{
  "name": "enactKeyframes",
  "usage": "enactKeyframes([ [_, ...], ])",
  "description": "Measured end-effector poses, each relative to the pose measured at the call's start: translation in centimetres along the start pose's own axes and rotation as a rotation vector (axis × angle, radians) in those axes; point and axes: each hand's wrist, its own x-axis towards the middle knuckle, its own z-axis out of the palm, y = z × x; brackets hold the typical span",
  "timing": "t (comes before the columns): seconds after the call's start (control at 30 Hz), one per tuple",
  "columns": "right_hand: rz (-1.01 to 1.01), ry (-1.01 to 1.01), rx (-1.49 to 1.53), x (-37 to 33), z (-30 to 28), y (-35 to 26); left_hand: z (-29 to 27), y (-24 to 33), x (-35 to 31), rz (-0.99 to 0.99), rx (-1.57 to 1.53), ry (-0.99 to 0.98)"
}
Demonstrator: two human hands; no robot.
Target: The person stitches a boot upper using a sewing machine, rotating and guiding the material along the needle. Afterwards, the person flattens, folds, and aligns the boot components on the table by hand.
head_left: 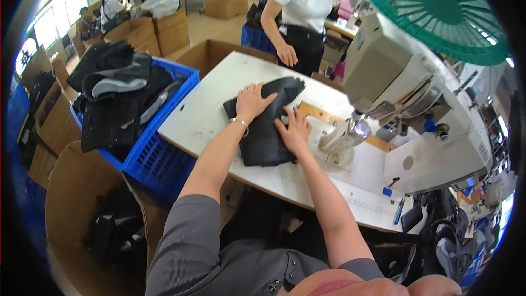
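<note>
A folded black fabric piece lies on the white sewing table, left of the sewing machine. My left hand, with a bracelet at the wrist, rests on its upper left part, thumb stretched out to the right and fingers flat. On the right edge of the cloth lies my right hand, its fingers spread and pointing away from me. Both hands press on the fabric without gripping it. The machine's needle area is just right of my right hand, apart from the cloth.
A blue crate heaped with black and grey pieces adjoins the table's left side. Below it stands an open cardboard box. A green fan hangs at upper right. Across the table stands a person. A blue cutter lies near the front right edge.
</note>
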Motion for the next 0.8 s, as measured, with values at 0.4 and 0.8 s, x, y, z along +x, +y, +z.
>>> enactKeyframes([
  [0.4,-0.004,-0.030,0.057,0.4,0.0,0.2,0.3,-0.1,0.9,-0.043,0.058,-0.180],
  [0.8,-0.045,0.002,0.058,0.6,0.1,0.3,-0.1,0.0,1.5,-0.061,0.027,-0.185],
])
